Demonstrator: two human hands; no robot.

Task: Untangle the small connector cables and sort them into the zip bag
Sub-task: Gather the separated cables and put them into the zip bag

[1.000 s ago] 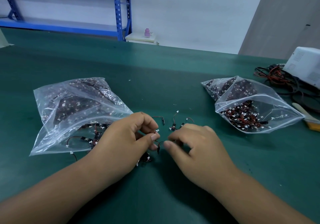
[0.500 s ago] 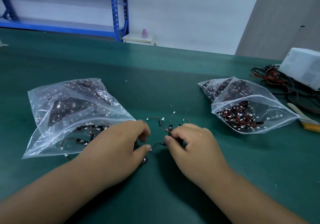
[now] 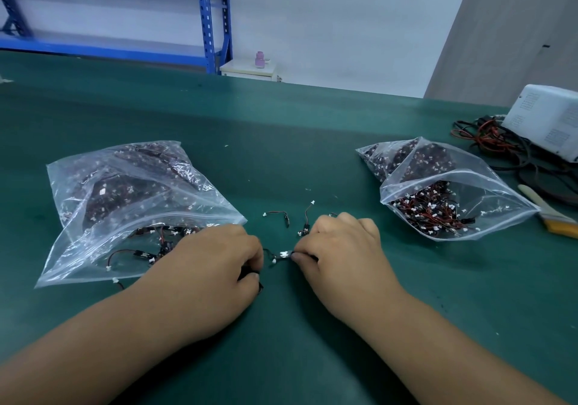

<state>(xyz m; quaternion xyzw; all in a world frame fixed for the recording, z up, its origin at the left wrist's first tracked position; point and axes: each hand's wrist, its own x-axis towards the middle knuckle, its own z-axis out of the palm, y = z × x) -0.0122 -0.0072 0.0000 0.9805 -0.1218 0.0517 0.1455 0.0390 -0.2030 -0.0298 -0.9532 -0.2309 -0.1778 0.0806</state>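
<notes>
Cable (image 3: 283, 254) under work is stretched between the two hands, on the table (image 3: 281, 141) not far from its near edge, its white connector showing in the gap. A second ago the thumbs were almost touching over a small knot. Now the hands are drawn a little apart and the wire runs between them, so the pull seems to be freeing this one piece from the clump. The left hand (image 3: 215, 267) has its fingers curled and pinches what looks like the dark end of the wire; the right hand (image 3: 341, 257) pinches the other end between thumb and forefinger. Two loose cables (image 3: 276, 215) lie just beyond the hands, apart from each other. The left bag (image 3: 125, 204), toward the left edge, has its mouth facing the hands with a few wires spilling out, so it is probably the tangled stock. The right bag (image 3: 453, 198), toward the right edge, is open and holds a dense heap, likely the sorted ones. If the piece comes clean, it should go there next. Most of the stock is unsorted.
</notes>
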